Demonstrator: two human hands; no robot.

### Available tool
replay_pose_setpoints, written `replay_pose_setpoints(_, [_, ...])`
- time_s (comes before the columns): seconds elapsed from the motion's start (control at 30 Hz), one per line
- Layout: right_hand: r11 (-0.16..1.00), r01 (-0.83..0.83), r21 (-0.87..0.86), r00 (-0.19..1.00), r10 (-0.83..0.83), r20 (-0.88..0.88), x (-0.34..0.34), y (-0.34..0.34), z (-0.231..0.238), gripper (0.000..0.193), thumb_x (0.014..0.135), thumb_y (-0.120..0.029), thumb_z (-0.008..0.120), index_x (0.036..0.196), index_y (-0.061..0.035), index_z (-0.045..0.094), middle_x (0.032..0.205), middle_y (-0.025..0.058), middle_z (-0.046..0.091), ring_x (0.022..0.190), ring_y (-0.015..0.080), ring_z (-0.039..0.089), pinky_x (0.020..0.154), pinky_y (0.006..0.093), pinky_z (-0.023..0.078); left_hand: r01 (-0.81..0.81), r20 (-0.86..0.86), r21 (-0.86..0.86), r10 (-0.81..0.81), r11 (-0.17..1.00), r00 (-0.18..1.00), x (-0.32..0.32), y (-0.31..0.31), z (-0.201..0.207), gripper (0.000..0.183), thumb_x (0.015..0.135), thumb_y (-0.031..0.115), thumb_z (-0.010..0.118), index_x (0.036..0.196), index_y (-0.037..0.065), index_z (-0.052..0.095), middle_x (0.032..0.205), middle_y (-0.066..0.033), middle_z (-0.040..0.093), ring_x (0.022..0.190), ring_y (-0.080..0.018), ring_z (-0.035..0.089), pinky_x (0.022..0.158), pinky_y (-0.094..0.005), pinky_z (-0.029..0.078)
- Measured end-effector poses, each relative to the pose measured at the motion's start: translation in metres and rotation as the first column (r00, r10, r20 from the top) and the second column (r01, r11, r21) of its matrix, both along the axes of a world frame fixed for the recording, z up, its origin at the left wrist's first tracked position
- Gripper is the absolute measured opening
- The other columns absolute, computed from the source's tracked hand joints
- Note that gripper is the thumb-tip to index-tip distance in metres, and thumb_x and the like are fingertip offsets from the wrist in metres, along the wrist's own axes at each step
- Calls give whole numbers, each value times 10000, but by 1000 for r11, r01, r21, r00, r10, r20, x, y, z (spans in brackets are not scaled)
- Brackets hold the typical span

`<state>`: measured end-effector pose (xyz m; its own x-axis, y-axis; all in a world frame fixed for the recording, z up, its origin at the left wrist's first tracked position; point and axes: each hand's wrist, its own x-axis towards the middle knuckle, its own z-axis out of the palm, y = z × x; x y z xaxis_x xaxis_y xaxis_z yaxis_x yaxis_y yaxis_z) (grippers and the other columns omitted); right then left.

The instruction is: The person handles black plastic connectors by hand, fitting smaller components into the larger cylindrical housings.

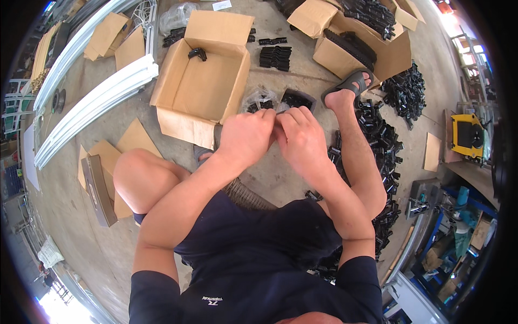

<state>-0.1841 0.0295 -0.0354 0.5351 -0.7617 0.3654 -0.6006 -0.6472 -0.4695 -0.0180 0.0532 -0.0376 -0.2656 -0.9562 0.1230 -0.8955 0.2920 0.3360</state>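
Observation:
My left hand [248, 135] and my right hand [302, 137] meet in front of me, fingers curled and closed together. Whatever they pinch between them is hidden by the fingers. Just beyond my hands, a clear plastic bag [251, 99] with small black parts lies on the floor. Beside it stands a small dark tray [308, 101] with black pieces inside. To the far left is a large open cardboard box [202, 89], with one black plastic fitting [198, 53] in it. Behind the bag, several black fittings [275, 58] lie stacked in a row.
A heap of black fittings [380, 156] spreads along my right leg, with another pile [407, 92] farther out. An open box [337, 56] of black parts stands at the back right. Long white profiles [97, 108] and cardboard pieces [137, 140] lie on the left.

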Motion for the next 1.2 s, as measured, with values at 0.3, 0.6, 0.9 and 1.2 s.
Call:
replay_pose_setpoints(0.3, [971,156,183,947,-199,253,-17,-18,15,354,828,-7,764,1167,9,666,1059,108,655,1014,269,635,887,362,526,-142,-130,148,161,979,978,13,-9,23,314,813,298,800,1075,136,740,817,-113,728,692,-288,708,634,-377,563])
replay_pose_setpoints(0.6, [571,-596,565,573,-191,797,-31,-25,11,414,902,21,742,1296,67,623,1115,46,569,1036,124,604,914,280,514,259,-773,555,376,790,511,21,-8,45,328,900,49,772,1206,-41,696,1007,-16,721,900,-63,647,762,-234,544])
replay_pose_setpoints(0.9, [713,-424,559,563,-276,779,-28,-18,20,328,906,13,737,1212,80,643,1151,87,656,980,123,639,872,267,530,186,-942,246,190,951,276,8,0,28,362,924,-21,725,1269,-9,615,1197,-104,703,1037,-118,670,846,-265,568])
replay_pose_setpoints(1.2, [736,-316,599,599,-335,728,-17,-6,19,312,909,11,740,1205,71,661,1037,50,667,924,102,632,824,250,522,126,-960,253,232,959,159,4,7,20,239,901,-5,768,1105,-23,645,1065,-108,747,967,-101,688,853,-244,559])
